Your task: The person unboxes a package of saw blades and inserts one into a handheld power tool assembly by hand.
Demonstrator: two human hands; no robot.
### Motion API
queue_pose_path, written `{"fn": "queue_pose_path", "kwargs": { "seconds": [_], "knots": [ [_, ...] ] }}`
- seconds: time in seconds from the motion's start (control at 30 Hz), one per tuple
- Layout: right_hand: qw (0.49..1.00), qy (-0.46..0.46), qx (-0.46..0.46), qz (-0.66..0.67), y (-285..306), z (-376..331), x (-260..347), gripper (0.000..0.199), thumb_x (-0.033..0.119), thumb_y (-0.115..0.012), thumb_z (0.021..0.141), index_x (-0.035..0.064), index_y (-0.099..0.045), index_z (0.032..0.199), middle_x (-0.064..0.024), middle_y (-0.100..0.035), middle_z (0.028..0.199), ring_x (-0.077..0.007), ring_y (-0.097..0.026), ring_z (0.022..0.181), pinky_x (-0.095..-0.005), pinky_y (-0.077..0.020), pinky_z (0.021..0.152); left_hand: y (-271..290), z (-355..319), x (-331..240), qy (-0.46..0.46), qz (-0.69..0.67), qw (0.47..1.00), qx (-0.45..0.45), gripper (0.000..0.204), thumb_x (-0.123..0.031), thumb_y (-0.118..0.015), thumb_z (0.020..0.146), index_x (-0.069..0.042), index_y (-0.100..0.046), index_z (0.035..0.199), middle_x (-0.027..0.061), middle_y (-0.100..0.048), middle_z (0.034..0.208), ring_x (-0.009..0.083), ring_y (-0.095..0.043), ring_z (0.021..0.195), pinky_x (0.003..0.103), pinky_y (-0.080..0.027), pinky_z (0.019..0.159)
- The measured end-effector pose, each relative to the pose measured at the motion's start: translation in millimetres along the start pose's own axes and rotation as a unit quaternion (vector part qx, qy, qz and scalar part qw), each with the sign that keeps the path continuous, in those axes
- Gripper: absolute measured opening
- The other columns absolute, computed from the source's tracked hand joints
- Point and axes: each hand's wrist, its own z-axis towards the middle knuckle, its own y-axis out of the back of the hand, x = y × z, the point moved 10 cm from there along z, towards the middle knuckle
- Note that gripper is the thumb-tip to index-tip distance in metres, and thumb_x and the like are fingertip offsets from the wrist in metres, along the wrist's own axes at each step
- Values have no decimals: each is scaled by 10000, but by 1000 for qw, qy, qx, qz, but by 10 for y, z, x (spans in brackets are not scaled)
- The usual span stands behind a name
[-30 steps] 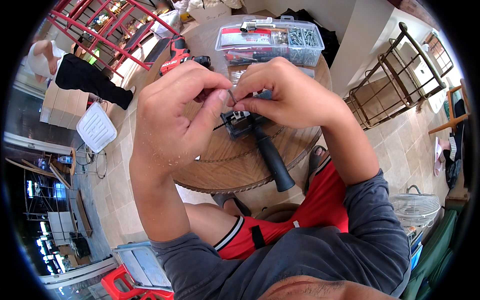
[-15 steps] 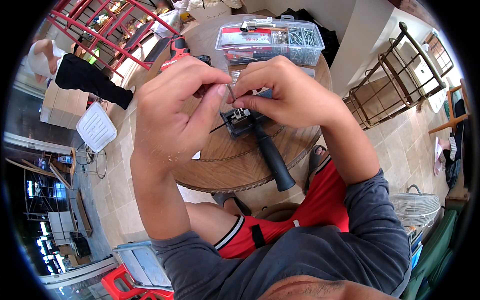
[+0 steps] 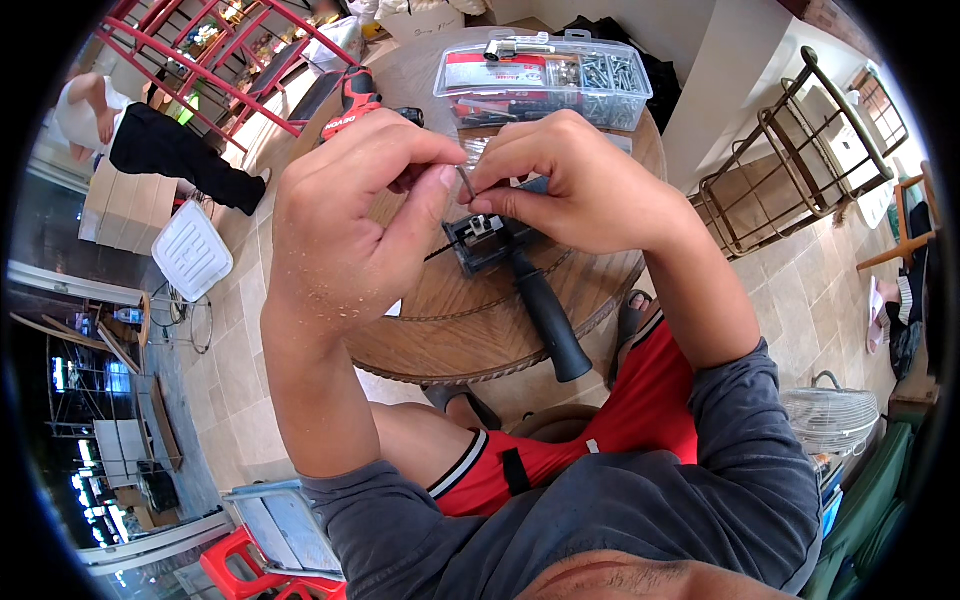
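Note:
My left hand [image 3: 360,215] and my right hand [image 3: 575,185] meet over the round wooden table. Between their fingertips is a short, thin metal rod [image 3: 465,183], pinched from both sides; its exact kind is too small to tell. Just below lies a black tool with a thick ribbed handle [image 3: 550,325] and a metal clamp-like head [image 3: 483,240]. A thin dark strip sticks out leftward from that head. My hands hide part of the tool.
A clear plastic case [image 3: 545,80] of screws and bits stands at the table's far side, beside a red cordless drill [image 3: 358,100]. Red scaffolding [image 3: 230,75] and another person [image 3: 170,150] are far left. A metal-framed cart [image 3: 780,150] stands right; a fan [image 3: 830,418] sits lower right.
The rod and both hands have shifted very slightly. Both hands keep their pinch on it, and the things on the table look the same.

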Motion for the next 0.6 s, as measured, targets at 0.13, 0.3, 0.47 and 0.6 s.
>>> {"fn": "queue_pose_path", "kwargs": {
  "seconds": [0.13, 0.3, 0.47, 0.6],
  "knots": [
    [1000, -7, 4, 5, -20, -12, -6, 128, 8, -799, 933, -23, -787, 1056, -181, -772, 956, -348, -738, 891, -415, -587, 803, -2, -7, -1, 15, -5, 1000, 1, 104, 48, -733, 916, 37, -759, 1016, 106, -721, 917, 180, -669, 815, 297, -533, 772],
    [1000, -1, 3, 2, -18, -11, 17, 131, 6, -799, 932, -25, -785, 1058, -187, -774, 967, -360, -745, 894, -420, -590, 800, 11, -9, -19, 4, -8, 1000, -2, 98, 45, -733, 907, 31, -756, 1001, 106, -713, 884, 192, -676, 776, 302, -537, 731],
    [1000, -10, 9, -1, -17, -14, -36, 145, 8, -800, 932, -29, -781, 1070, -193, -781, 974, -361, -758, 905, -409, -600, 812, -6, 26, -20, -18, 13, 999, -25, 91, 21, -741, 894, 3, -755, 982, 116, -705, 838, 244, -715, 728, 328, -558, 669],
    [999, -30, 11, 2, -19, -17, -72, 142, 6, -792, 939, -37, -774, 1072, -193, -786, 971, -350, -765, 903, -399, -605, 820, -20, 20, -7, 0, 22, 999, -32, 78, 5, -741, 912, -8, -757, 987, 121, -725, 845, 257, -727, 723, 341, -563, 662]
  ]
}}
